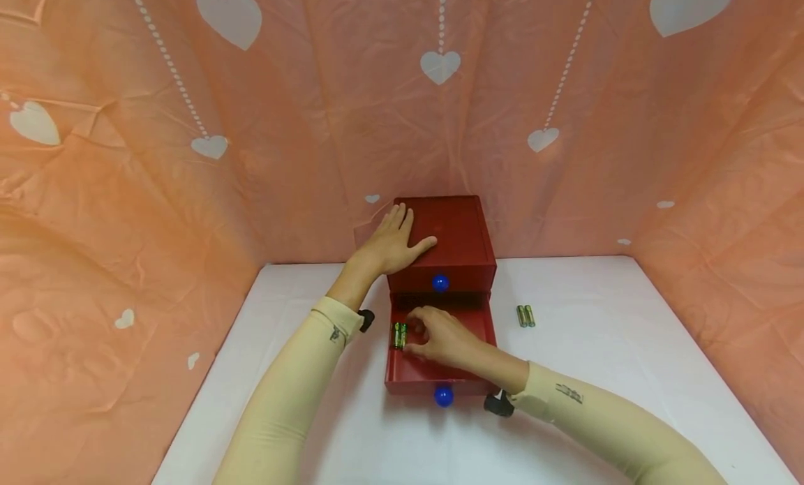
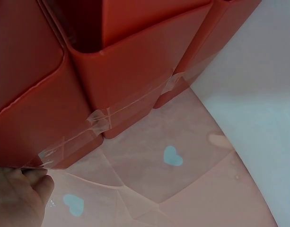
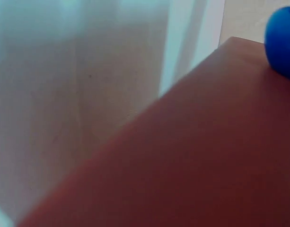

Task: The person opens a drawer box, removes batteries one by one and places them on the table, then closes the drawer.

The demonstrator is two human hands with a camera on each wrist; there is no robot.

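The left hand (image 1: 394, 248) lies on top of the red drawer box (image 1: 455, 230), at its left side, grip spread. The right hand (image 1: 442, 337) reaches into the pulled-out lower drawer (image 1: 414, 388), fingers curved; whether its grip pinches anything cannot be told. Two green batteries (image 1: 396, 336) sit side by side near the drawer's left wall, just beside that hand. Two further batteries (image 1: 522, 316) lie on the white desk (image 1: 590, 317), right of the box.
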